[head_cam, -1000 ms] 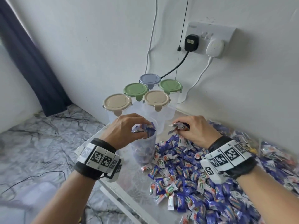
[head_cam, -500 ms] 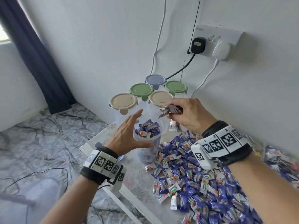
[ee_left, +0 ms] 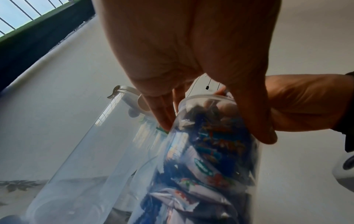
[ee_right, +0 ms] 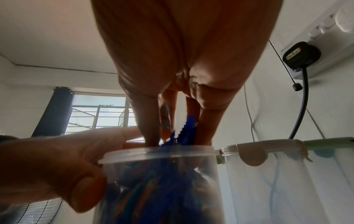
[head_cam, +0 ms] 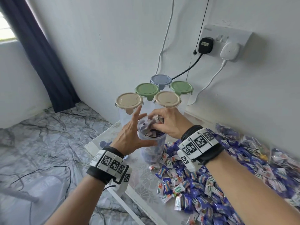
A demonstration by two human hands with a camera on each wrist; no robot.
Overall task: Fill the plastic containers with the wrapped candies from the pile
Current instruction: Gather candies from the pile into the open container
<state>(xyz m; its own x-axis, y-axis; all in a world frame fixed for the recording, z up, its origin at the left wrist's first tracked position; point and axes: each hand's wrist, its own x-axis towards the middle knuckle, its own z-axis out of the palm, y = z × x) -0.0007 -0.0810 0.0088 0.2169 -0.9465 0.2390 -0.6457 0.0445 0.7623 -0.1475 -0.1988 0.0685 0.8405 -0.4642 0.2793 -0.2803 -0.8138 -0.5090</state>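
The green oval logos on the candy wrappers (head_cam: 177,190) are too small to read.

Bright daylight from window (ee_right: 99,115); head view sharp, edges bowed; wrist views backlit, hands dark, blurred.

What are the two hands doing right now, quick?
Left hand: holds the open container, thumb on its front, fingers behind.
Right hand: over the container's mouth, fingers pinching candies.

White walls (head_cam: 113,38), navy curtain (head_cam: 40,54) beside barred window (ee_right: 99,115), grey marbled floor (head_cam: 40,135), wall socket (head_cam: 227,36).
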